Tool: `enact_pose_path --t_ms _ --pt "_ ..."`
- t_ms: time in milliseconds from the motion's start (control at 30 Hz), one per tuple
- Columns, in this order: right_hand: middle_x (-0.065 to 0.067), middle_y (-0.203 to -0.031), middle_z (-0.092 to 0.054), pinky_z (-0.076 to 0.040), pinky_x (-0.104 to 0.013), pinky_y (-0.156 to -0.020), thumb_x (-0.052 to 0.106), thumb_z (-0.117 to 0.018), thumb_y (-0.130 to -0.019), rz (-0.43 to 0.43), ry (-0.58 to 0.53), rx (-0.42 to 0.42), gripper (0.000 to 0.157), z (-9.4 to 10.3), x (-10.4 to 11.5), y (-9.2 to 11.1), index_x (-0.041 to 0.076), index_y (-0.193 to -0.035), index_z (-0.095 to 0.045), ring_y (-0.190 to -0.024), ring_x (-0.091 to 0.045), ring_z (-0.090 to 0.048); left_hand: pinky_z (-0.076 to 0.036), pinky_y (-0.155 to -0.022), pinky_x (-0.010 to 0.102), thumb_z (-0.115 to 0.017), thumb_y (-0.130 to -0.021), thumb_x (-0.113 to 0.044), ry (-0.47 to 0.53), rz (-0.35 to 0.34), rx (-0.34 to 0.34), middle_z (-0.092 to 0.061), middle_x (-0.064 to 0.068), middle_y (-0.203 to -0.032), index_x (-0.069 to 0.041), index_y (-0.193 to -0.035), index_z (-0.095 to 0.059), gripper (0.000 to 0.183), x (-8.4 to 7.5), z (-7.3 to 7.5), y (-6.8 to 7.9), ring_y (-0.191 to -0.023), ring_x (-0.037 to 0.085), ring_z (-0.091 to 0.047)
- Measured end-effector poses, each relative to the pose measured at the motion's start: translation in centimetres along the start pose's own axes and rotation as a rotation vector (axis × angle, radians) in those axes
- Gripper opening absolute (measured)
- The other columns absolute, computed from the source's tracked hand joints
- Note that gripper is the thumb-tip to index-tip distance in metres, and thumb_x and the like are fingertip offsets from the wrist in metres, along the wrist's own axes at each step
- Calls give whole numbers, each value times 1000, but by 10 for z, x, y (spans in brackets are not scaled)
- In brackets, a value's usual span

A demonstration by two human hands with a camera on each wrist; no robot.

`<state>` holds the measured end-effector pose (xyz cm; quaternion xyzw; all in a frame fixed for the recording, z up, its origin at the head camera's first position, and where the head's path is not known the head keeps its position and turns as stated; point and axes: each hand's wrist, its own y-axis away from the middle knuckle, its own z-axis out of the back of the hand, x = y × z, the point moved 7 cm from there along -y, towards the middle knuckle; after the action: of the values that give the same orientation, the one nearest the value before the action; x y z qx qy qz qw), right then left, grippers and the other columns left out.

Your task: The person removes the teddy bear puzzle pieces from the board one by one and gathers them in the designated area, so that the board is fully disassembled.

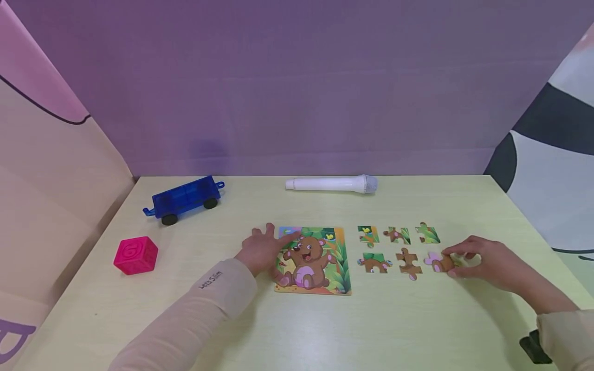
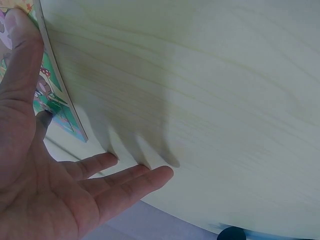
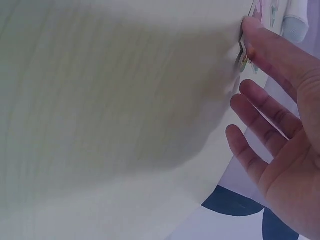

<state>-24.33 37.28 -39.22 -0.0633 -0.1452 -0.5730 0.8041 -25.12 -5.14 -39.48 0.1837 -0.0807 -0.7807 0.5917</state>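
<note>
A square bear puzzle board [image 1: 320, 263] lies flat in the middle of the table. My left hand [image 1: 262, 252] is at its left side, thumb and a fingertip on the board and the other fingers stretched out beyond it, as the left wrist view shows. To the right, my right hand [image 1: 487, 265] pinches a brown and pink puzzle piece [image 1: 441, 262] between thumb and forefinger, at the end of the near row. Beside it lie other loose pieces, among them a brown piece [image 1: 409, 263], an arched piece [image 1: 375, 263] and a green leafy piece [image 1: 428, 233].
Along the back edge lies a white toy microphone [image 1: 329, 184]. A blue toy wagon [image 1: 185, 200] stands at the back left, with a pink cube [image 1: 136, 255] nearer on that side. A purple panel [image 1: 297, 87] rises behind the table [image 1: 297, 330].
</note>
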Motion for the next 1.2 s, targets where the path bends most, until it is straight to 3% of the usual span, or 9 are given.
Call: enact_pose_path --t_ms 433,567,700,867,1100,1200 --pt "0 -102 -63 -49 -28 -67 30 -90 -76 20 -21 48 54 0 5 -4 4 -120 -72 -86 -14 -57 -50 -97 58 -92 -73 -33 12 -2 3 -31 24 -157 -38 -158 -36 102 0 1 1 -132 49 -40" --pt "0 -100 -64 -50 -28 -66 27 -89 -78 31 -45 26 53 2 14 -6 3 -121 -71 -86 -14 -61 -50 -98 58 -92 -72 -35 17 -4 2 -30 24 -157 -38 -158 -36 103 0 2 1 -132 49 -40" --pt "-3 -104 -67 -51 -27 -64 26 -86 -83 32 -140 -5 50 7 31 -10 2 -123 -69 -86 -9 -63 -53 -94 57 -92 -70 -37 -7 -8 -9 -30 26 -157 -36 -159 -33 107 0 2 0 -129 49 -43" --pt "-10 -110 -66 -55 -27 -63 23 -80 -89 40 -248 20 47 8 58 -16 1 -128 -66 -83 -9 -65 -56 -86 51 -93 -70 -38 -37 -10 -23 -33 25 -154 -34 -160 -31 109 0 3 -1 -122 46 -47" --pt "-4 -109 -67 -56 -30 -72 20 -81 -88 173 -198 -30 38 9 105 -28 5 -122 -71 -91 -19 -63 -55 -86 51 -94 -70 -37 -21 -16 -25 -36 24 -151 -29 -160 -31 111 1 4 -1 -120 44 -46" --pt "-3 -109 -68 -55 -33 -74 21 -80 -89 188 -203 -30 37 8 123 -33 6 -122 -71 -92 -20 -62 -54 -89 54 -94 -68 -39 -9 -10 -23 -35 24 -152 -25 -160 -30 113 1 3 -1 -125 46 -45"
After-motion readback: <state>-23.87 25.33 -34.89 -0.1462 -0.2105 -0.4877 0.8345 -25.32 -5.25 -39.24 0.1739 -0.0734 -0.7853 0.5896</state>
